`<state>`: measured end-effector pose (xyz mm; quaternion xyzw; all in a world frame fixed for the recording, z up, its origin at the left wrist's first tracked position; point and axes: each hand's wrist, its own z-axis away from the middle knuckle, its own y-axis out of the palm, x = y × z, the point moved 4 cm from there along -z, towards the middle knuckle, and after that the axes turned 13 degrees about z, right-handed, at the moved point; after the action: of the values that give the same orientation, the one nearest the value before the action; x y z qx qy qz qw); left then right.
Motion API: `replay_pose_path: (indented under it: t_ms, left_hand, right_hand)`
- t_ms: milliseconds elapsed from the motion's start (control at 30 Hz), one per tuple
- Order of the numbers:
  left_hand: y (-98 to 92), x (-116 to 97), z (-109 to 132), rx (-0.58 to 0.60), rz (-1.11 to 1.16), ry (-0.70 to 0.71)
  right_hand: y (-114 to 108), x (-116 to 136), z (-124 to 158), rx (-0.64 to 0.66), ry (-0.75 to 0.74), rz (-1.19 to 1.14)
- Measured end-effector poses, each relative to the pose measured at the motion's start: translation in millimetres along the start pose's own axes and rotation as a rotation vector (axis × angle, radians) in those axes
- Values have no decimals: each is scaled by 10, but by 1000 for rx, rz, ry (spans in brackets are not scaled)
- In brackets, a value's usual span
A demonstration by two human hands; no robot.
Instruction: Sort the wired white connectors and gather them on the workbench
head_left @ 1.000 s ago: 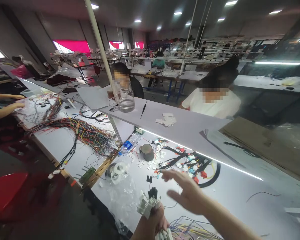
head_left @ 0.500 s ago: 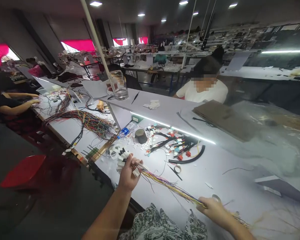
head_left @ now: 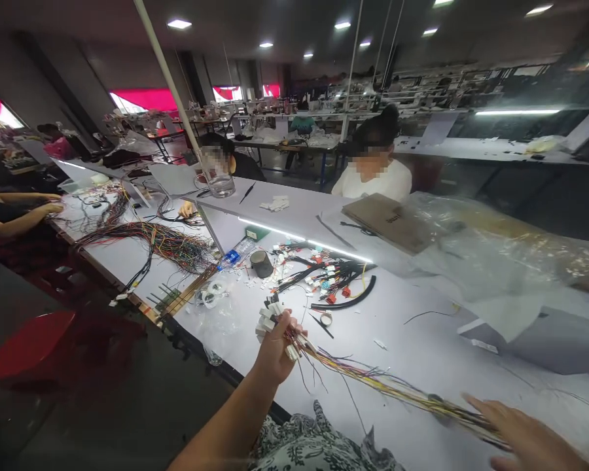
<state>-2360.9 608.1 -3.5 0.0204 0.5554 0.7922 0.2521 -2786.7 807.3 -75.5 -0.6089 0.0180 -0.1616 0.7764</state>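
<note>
Since half a second ago, the right hand (head_left: 535,428) has slid farther along the bundle of wires (head_left: 383,386), and its grasp has loosened: the fingers are now straightened and spread at the far end (blur hides whether they touch). The bundle lies slantwise just over the near side of the table (head_left: 417,353), its white plugs (head_left: 267,320) bunched at one end. There the left hand (head_left: 277,347) is closed firmly around the wires, right behind the plugs.

Judging by this pose, the step in hand is drawing the wires out straight. A next move would call for keeping that firm hold while stray strands are gathered in.

On the tabletop, near the plugs, lie a roll of tape (head_left: 326,319), a curved black tube (head_left: 348,302) and a clear plastic bag (head_left: 226,320). Farther back stand a dark pot (head_left: 262,264) and a pile of coloured plugs (head_left: 324,278). Above runs a shelf (head_left: 299,219) bearing a glass mug (head_left: 222,185). Beyond it sits a person in a white top (head_left: 397,178); a red stool (head_left: 29,343) stands off to the left.
</note>
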Motion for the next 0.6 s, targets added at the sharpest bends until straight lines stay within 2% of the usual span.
replay_pose_path:
  t_ms: [67, 100, 200, 267, 333, 433, 500, 600]
  left_hand:
    - [52, 154, 72, 30, -133, -18]
    - [73, 225, 108, 46, -214, -31]
    - [122, 417, 206, 101, -397, -104]
    - [143, 520, 248, 130, -425, -155]
    - [137, 594, 261, 107, -398, -171]
    - [55, 668, 239, -13, -318, -200]
    - [-35, 692, 216, -84, -274, -251]
    - [-171, 693, 191, -114, -235, -379]
  right_hand:
    - [-39, 452, -26, 123, -57, -112]
    - [-92, 727, -46, 140, -81, -183]
    - [-319, 1624, -111, 101, -215, -401]
    - [-466, 2169, -151, 62, -323, -550]
    - [-567, 2609, -200, 21, -429, -643]
    - [-545, 2989, -316, 48, -432, -706]
    - [-421, 3079, -398, 149, -373, -802]
    - [-195, 3090, -466, 348, -296, -1137]
